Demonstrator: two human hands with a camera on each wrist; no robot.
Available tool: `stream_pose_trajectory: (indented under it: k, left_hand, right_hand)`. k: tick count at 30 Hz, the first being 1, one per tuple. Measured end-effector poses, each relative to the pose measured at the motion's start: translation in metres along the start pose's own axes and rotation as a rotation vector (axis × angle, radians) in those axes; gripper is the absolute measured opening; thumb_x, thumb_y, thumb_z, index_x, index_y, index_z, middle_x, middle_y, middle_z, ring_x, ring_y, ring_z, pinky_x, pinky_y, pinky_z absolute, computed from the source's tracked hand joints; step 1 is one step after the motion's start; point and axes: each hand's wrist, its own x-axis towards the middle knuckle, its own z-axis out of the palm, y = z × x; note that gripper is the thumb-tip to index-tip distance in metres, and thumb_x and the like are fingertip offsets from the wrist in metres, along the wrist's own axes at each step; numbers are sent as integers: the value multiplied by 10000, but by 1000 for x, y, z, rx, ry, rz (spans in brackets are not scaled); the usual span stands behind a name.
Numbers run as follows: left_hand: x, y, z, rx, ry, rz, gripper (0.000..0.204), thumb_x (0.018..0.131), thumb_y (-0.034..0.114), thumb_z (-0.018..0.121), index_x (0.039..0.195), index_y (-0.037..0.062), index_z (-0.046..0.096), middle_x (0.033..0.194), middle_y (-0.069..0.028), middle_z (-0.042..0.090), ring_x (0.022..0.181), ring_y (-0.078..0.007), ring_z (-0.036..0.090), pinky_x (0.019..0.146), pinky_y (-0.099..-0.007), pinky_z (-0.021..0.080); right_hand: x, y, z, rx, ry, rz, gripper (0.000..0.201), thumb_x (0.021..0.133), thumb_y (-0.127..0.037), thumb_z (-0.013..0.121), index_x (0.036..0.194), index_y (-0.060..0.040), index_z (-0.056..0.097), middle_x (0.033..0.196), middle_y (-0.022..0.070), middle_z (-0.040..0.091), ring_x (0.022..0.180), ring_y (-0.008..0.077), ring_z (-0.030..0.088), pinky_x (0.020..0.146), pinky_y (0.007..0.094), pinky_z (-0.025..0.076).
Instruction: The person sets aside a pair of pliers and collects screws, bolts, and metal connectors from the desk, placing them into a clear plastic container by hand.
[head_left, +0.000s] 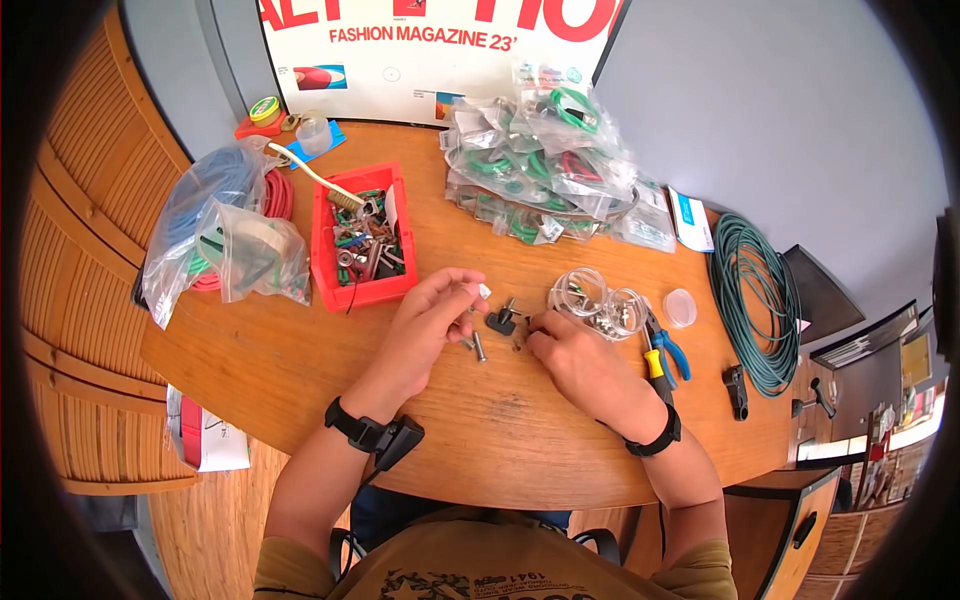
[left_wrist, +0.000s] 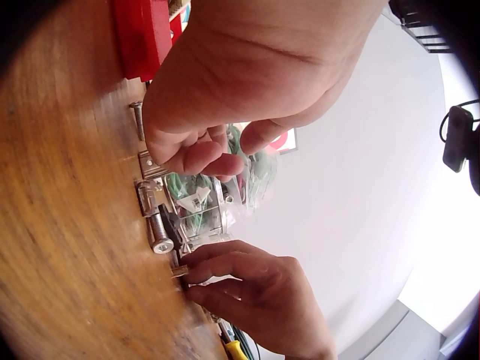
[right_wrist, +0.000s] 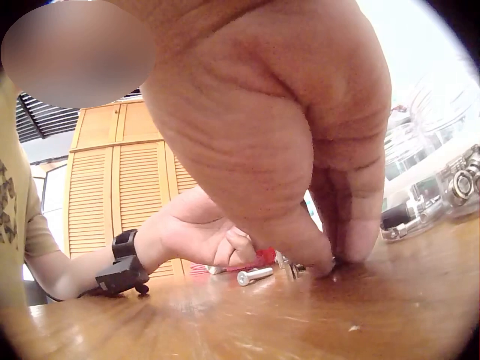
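My right hand [head_left: 590, 365] reaches down to the tabletop, thumb and fingers pinching a small metal part [left_wrist: 180, 271], mostly hidden by the fingertips. Left of it in the head view lies a black plastic clamp-like piece [head_left: 501, 321] with a metal screw [head_left: 512, 304]. My left hand [head_left: 432, 320] hovers over the table, fingers loosely curled, a small whitish bit [head_left: 484, 291] at its fingertips; I cannot tell whether it is held. Under it lies a metal bolt [head_left: 479, 347]. In the left wrist view another bolt [left_wrist: 160, 234] lies between the hands.
A red bin [head_left: 320, 262] of mixed parts holds a brush [head_left: 310, 172]. Round clear containers [head_left: 578, 291] of metal fittings, blue-handled pliers [head_left: 672, 352] and a coiled green cable [head_left: 748, 300] are at right. Bagged cables [head_left: 545, 165] pile at the back; bagged wires [head_left: 205, 220] lie left.
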Motion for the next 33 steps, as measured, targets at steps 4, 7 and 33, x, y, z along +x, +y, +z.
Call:
stream_pose_trajectory:
  k: [4, 7, 33]
  left_hand:
    - [-1, 1, 2, 2, 19, -13, 287, 1180, 246, 647, 1392, 57, 687, 1081, -12, 734, 820, -52, 577, 724, -237, 436]
    - [-1, 2, 1, 5, 9, -4, 284, 1182, 242, 643, 1393, 57, 687, 1080, -12, 733, 821, -53, 576, 722, -236, 433]
    - [0, -1, 0, 2, 6, -15, 298, 1175, 266, 650, 1398, 72, 688, 1090, -8, 751, 828, -48, 582, 737, -239, 447]
  right_hand:
    - [0, -2, 1, 13, 16, 32, 184, 976, 15, 668, 1140, 33, 749, 1168, 168, 701, 1016, 361, 774, 854, 439, 651]
    - [0, -6, -9, 95, 33, 61, 144, 986, -13, 711, 1123, 13, 748, 1159, 173, 714, 967, 388, 776, 806, 472, 646]
    - [6, -3, 2, 124, -11, -23, 263, 991, -17, 676, 1235, 19, 768, 1280, 178, 724, 1183, 359, 727, 966, 442, 631]
